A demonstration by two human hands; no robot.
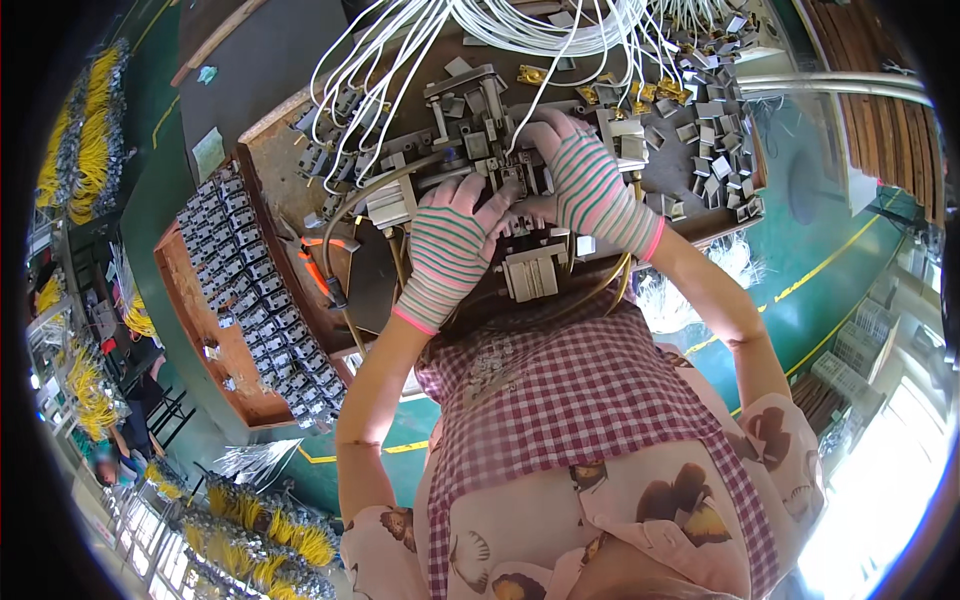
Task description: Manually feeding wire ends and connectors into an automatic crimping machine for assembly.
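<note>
"at the bench's middle, what's that metal thing like?"
"a fixture (487,120) of dull grey blocks, bars and upright posts, hard-edged, with a squarish silver block (530,275) on the near side. thin white wires (530,40) loop beyond it."
"where is it from the hands?"
"between and just ahead of them: left hand (450,245) at its near left, right hand (600,190) at its right, both in striped knit gloves (613,212) with pink cuffs."
"how open?"
"both half curled, fingers touching the fixture near its centre. whether either grips a small piece, i can't tell."
</note>
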